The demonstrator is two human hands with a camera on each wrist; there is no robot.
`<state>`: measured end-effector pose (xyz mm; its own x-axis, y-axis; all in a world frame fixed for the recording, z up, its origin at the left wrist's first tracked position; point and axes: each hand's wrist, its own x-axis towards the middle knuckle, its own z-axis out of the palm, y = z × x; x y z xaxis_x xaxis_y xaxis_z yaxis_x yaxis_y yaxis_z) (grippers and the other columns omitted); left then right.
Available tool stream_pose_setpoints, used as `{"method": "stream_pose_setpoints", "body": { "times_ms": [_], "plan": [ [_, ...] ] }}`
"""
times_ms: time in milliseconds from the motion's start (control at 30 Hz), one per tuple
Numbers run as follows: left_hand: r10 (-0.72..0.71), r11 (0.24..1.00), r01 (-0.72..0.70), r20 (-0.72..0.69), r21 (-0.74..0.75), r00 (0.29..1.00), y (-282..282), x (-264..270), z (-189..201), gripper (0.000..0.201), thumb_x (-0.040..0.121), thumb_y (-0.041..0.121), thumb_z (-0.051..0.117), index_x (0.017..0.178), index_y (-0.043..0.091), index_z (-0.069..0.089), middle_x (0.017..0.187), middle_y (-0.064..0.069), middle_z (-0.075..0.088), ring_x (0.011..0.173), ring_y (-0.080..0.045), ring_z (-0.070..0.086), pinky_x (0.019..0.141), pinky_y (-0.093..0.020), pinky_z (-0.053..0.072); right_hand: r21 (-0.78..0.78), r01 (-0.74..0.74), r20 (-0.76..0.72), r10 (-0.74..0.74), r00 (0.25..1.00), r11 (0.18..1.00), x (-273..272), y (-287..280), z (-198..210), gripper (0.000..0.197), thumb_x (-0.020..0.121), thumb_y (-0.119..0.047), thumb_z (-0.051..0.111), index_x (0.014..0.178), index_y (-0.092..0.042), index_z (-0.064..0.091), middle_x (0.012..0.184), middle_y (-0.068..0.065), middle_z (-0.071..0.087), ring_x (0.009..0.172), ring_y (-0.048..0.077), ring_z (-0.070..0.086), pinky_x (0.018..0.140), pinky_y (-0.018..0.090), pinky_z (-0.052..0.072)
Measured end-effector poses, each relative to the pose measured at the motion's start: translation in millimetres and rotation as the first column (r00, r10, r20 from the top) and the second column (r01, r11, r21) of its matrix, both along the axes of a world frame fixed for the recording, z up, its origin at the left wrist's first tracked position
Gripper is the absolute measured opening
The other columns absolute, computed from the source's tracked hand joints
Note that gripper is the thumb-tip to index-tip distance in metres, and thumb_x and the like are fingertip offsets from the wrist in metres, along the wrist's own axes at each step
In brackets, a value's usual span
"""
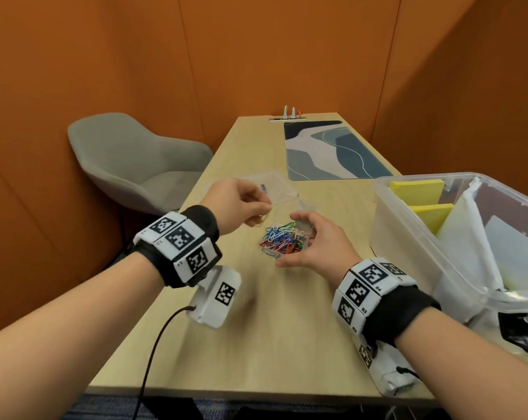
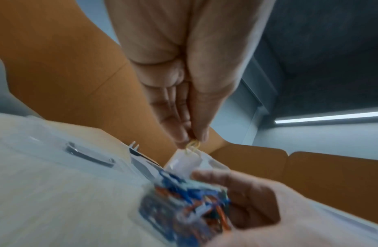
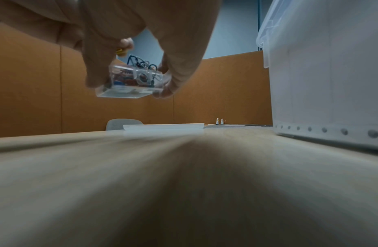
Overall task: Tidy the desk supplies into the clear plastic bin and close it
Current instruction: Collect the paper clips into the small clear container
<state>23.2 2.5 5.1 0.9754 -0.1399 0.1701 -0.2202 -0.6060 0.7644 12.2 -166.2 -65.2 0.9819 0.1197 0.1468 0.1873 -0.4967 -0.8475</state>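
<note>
Right now the right hand (image 1: 314, 244) holds a small clear box (image 1: 282, 242) of coloured paper clips (image 1: 279, 237) off the counter (image 1: 256, 344), fingers and thumb curled round its sides, near the middle of the counter. In the right wrist view the box (image 3: 130, 81) hangs clear above the wood, lid off, clips poking over the rim. Left hand (image 1: 241, 204) hovers just above and beside the box, grip narrow: thumb and fingertips pinch a yellowish paper clip (image 1: 261, 219), seen in the left wrist view as a small gold loop (image 2: 193, 145) at the fingertips right over the box. Clear plastic bin (image 1: 408, 237) sits at the right edge of the counter, open, with yellow sticky note pads (image 1: 417, 186) and white sheets (image 1: 468, 237) standing inside. Its clear flat lid (image 1: 271, 184) lies on the counter beyond the hands, apart from the bin. Patterned desk mat (image 1: 332, 150) lies toward the far right corner, a metal clip strip (image 1: 288, 116) at the far edge. Grey chair (image 1: 135, 165) stands off the left edge.
</note>
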Motion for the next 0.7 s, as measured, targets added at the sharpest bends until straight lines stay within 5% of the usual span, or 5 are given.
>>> {"method": "stream_pose_setpoints", "body": {
  "times_ms": [167,267,400,500,700],
  "plan": [
    [0.06,0.991,-0.064,0.039,0.121,0.997,-14.3,4.3,-16.8,0.02,0.091,0.019,0.055,0.107,0.011,0.065,0.082,0.006,0.062,0.078,-0.011,0.057,0.073,-0.022,0.049,0.035,-0.01,0.01,0.01,1.0,0.999,0.4,0.1,-1.2,0.088,0.042,-0.026,0.092,0.121,-0.027,0.053,0.113,0.003,0.064,0.099,0.017,0.061,0.097,0.038,0.049],
    [0.125,0.992,-0.115,-0.189,0.06,0.974,-18.4,4.2,-29.9,0.035,0.098,0.027,0.038,0.124,0.007,0.052,0.109,-0.01,0.059,0.096,-0.025,0.06,0.089,-0.04,0.051,0.057,-0.021,0.003,0.021,1.0,0.998,-0.5,-1.1,-1.1,0.089,0.045,-0.02,0.092,0.123,-0.024,0.051,0.089,-0.012,0.058,0.076,0.003,0.054,0.085,0.027,0.049],
    [0.028,0.886,-0.26,-0.514,-0.385,0.858,-30.9,-4.4,-31.5,0.033,0.098,0.023,0.041,0.12,0.001,0.052,0.092,-0.013,0.059,0.068,-0.022,0.059,0.061,-0.033,0.054,0.124,-0.081,0.009,0.081,0.997,0.989,-4.8,0.3,1.7,0.092,0.045,-0.009,0.092,0.124,-0.024,0.048,0.089,-0.019,0.05,0.08,0.01,0.059,0.091,0.037,0.053],
    [-0.042,0.89,-0.203,-0.516,-0.409,0.856,-34.9,-5.8,-31.7,0.023,0.097,0.018,0.045,0.114,0.007,0.055,0.084,-0.009,0.059,0.065,-0.018,0.058,0.041,-0.021,0.051,0.152,-0.107,0.026,0.105,0.994,0.983,-5.4,-0.3,1.5,0.093,0.044,-0.008,0.092,0.121,-0.03,0.046,0.1,-0.015,0.055,0.09,0.017,0.064,0.092,0.04,0.052],
    [-0.086,0.916,-0.123,-0.486,-0.383,0.87,-30.3,-7.4,-41.0,0.017,0.097,0.023,0.045,0.111,0.013,0.048,0.082,-0.004,0.058,0.063,-0.015,0.056,0.043,-0.02,0.049,0.17,-0.133,0.029,0.129,0.991,0.977,-4.5,0.6,0.5,0.093,0.044,-0.008,0.091,0.117,-0.037,0.041,0.108,-0.013,0.056,0.098,0.02,0.065,0.092,0.04,0.053]
  ]
}}
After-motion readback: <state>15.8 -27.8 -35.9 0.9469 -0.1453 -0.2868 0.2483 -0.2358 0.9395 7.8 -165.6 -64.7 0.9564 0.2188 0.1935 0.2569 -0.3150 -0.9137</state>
